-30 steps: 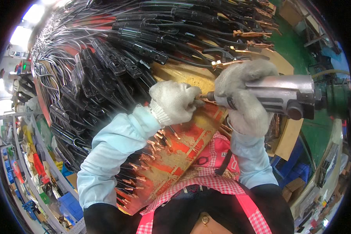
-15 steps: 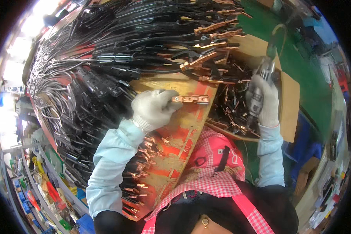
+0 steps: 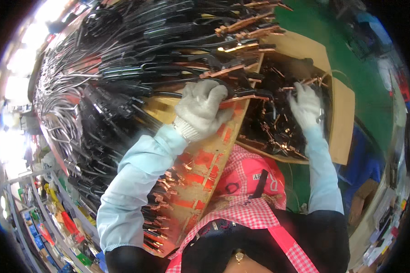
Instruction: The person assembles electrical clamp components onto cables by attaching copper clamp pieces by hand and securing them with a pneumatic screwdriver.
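My left hand (image 3: 199,107), in a whitish knit glove, is closed at the edge of the wooden board (image 3: 205,159). Its fingers wrap round the black handle end of a copper-jawed cable clamp (image 3: 248,97), whose jaw points right, over the box. Over the cardboard box (image 3: 342,120) is my right hand (image 3: 306,107), also gloved, with its fingers stretched out. Thin copper pieces (image 3: 310,82) lie at its fingertips; whether they touch is unclear. A dark shape beyond them is blurred. Small black and copper parts (image 3: 273,123) fill the box.
A large heap of black cables (image 3: 136,68) with copper clamp ends covers the left and far side. More copper ends (image 3: 164,193) line the board's near left. Shelves with coloured goods (image 3: 54,223) stand at the left. Green floor (image 3: 300,22) shows beyond the box.
My right hand has let go of the power tool and moved down among the box's parts. My left hand has shifted right and slightly up; the copper piece upright in it no longer shows there.
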The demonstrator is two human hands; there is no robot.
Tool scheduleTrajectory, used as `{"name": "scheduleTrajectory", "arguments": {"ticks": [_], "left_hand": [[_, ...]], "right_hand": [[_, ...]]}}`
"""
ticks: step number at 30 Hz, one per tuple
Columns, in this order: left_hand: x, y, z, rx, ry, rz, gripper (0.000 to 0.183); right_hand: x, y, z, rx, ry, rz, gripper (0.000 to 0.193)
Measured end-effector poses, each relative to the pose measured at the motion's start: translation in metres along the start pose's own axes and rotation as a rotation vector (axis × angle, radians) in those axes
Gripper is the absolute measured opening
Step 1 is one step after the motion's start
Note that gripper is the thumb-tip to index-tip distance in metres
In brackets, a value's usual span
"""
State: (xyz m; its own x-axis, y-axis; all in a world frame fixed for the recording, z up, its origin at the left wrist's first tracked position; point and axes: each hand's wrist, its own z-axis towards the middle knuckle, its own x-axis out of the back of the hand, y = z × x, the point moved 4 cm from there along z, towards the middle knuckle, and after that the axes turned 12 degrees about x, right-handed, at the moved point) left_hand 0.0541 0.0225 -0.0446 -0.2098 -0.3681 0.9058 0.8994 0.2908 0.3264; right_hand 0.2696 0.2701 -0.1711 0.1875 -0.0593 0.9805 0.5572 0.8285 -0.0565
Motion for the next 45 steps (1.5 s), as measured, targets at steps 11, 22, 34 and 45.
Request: {"name": "scheduleTrajectory", "arguments": {"ticks": [11, 22, 34, 45], "left_hand": [[0.069, 0.003, -0.055, -0.047, -0.276, 0.286, 0.022], [0.057, -0.042, -0.033, 0.044, -0.307, 0.159, 0.019], [0.060, -0.047, -0.032, 0.056, -0.196, 0.211, 0.015], [0.064, -0.047, -0.034, 0.003, -0.257, 0.012, 0.009]], "right_hand": [[-0.025, -0.003, 0.002, -0.103, -0.033, 0.240, 0.043], [0.103, -0.116, -0.061, -0.452, -0.053, 1.361, 0.024], [0.125, -0.240, 0.008, 0.351, -0.048, 0.767, 0.055], [0.116, -0.253, -0.016, 0.710, 0.325, 0.450, 0.024]]}}
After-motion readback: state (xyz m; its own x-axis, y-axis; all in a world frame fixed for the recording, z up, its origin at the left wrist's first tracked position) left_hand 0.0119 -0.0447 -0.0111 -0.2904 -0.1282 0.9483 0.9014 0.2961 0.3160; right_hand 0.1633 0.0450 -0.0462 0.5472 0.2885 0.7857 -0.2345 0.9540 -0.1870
